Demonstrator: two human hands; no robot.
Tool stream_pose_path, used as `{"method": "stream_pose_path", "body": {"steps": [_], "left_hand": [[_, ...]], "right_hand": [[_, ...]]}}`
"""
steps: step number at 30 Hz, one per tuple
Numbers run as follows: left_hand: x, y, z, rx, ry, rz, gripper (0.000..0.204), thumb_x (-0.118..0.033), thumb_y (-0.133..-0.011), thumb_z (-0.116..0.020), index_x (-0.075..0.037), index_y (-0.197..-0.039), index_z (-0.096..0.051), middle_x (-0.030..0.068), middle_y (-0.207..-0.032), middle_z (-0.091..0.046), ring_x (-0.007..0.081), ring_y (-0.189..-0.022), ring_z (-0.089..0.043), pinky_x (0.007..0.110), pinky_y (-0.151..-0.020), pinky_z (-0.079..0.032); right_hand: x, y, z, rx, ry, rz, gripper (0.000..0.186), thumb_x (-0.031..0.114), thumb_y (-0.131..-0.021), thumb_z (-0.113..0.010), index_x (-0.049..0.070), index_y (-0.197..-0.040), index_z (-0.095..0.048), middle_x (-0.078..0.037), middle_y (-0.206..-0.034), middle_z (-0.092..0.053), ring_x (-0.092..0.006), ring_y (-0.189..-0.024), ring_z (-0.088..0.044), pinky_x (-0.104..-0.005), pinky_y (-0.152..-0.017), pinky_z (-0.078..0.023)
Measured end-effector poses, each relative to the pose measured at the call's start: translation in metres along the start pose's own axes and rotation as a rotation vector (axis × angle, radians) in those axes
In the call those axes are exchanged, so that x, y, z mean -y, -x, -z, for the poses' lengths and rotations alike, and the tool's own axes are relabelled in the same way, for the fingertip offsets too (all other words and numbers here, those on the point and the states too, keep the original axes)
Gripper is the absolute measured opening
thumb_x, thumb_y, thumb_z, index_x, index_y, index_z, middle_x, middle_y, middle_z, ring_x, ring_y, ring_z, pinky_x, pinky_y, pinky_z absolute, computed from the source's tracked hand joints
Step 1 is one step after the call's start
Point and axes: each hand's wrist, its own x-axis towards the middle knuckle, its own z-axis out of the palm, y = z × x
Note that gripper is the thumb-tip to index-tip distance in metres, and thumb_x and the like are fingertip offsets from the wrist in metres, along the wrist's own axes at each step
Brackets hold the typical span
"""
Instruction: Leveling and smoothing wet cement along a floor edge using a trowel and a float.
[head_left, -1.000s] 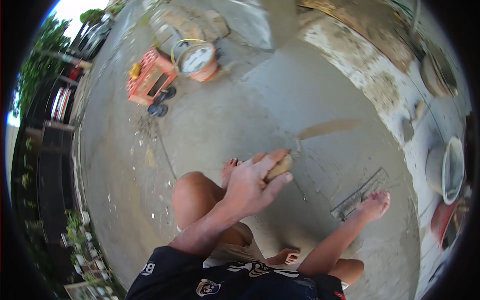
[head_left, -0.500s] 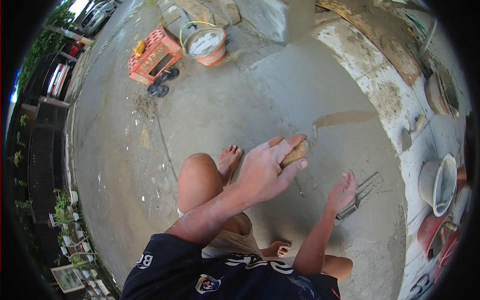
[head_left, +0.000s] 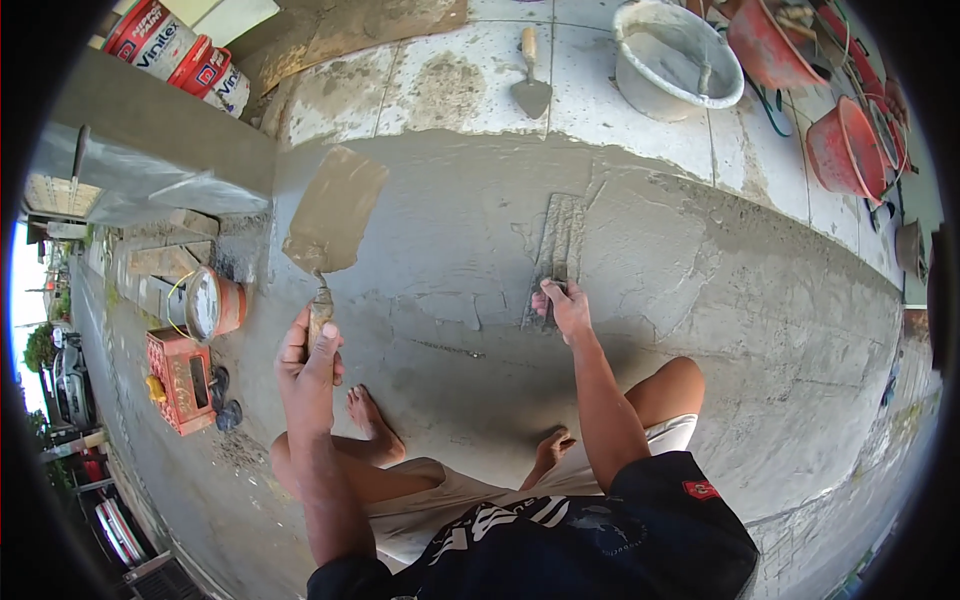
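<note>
My left hand (head_left: 310, 365) is closed around the wooden handle of a trowel (head_left: 338, 212). The trowel's broad blade, coated in grey mortar, points away from me over the far left of the wet cement surface (head_left: 440, 215). My right hand (head_left: 568, 308) grips a long, narrow plastering float (head_left: 562, 228) by its handle. That float lies on the wet cement, its upper face smeared with mortar in ridges. My fingers partly hide its near end.
Beyond the cement runs a white tile strip (head_left: 590, 65) with a small pointed trowel (head_left: 531, 85), a whitish bucket (head_left: 675, 70) and red buckets (head_left: 845, 150). At left stand a red crate (head_left: 178, 380), a mortar bucket (head_left: 222, 305) and a low wall (head_left: 160, 130).
My view has swung to the right. My left hand has turned the trowel so its blade points away from me. My right hand is now on the float's handle.
</note>
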Motion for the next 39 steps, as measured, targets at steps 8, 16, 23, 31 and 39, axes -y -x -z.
{"method": "stream_pose_path", "body": {"steps": [8,16,23,31,39], "left_hand": [[-0.057,0.02,0.026,0.025,-0.107,0.026,0.033,-0.029,-0.101,-0.064,-0.008,-0.126,-0.06,-0.0013,-0.084,-0.06,0.0035,-0.058,-0.047,0.019,-0.05,-0.036],[-0.012,-0.059,0.093,0.084,-0.301,-0.009,0.032,-0.022,-0.102,-0.062,-0.006,-0.129,-0.059,-0.0029,-0.083,-0.057,0.001,-0.057,-0.043,0.017,-0.05,-0.033],[0.12,-0.141,0.105,-0.106,-0.564,-0.299,0.049,-0.022,-0.099,-0.066,0.006,-0.137,-0.053,0.019,-0.115,-0.068,0.0283,-0.102,-0.065,0.039,-0.093,-0.05],[0.193,-0.159,0.057,0.123,0.314,0.278,0.023,-0.027,-0.104,-0.058,-0.009,-0.118,-0.059,-0.0028,-0.084,-0.058,0.0035,-0.06,-0.05,0.021,-0.05,-0.04],[0.161,-0.145,0.028,0.356,0.285,0.395,0.029,-0.02,-0.104,-0.055,-0.004,-0.128,-0.051,-0.0013,-0.082,-0.054,0.005,-0.059,-0.049,0.022,-0.05,-0.041]], "right_hand": [[0.032,0.01,0.052,-0.339,-0.077,0.025,0.035,0.035,-0.098,-0.062,0.004,-0.082,-0.056,-0.004,-0.063,-0.056,-0.0138,-0.047,-0.055,-0.0303,-0.043,-0.045],[0.041,0.016,0.057,-0.413,-0.105,-0.151,0.036,0.04,-0.097,-0.063,0.008,-0.082,-0.053,-0.001,-0.059,-0.047,-0.0119,-0.044,-0.045,-0.0301,-0.038,-0.037],[0.037,-0.02,-0.062,-0.252,-0.131,-0.296,0.026,0.035,-0.093,-0.068,0.01,-0.099,-0.063,0.002,-0.059,-0.044,-0.0114,-0.044,-0.041,-0.0306,-0.039,-0.034],[0.054,-0.019,-0.256,0.223,0.15,-0.208,0.036,0.043,-0.093,-0.07,0.009,-0.087,-0.057,-0.001,-0.059,-0.053,-0.0132,-0.049,-0.051,-0.0316,-0.046,-0.044],[0.054,0.036,-0.26,0.382,1.293,0.449,0.047,0.051,-0.096,-0.057,0.004,-0.097,-0.061,-0.024,-0.079,-0.07,-0.0452,-0.077,-0.069,-0.0552,-0.071,-0.055]]}}
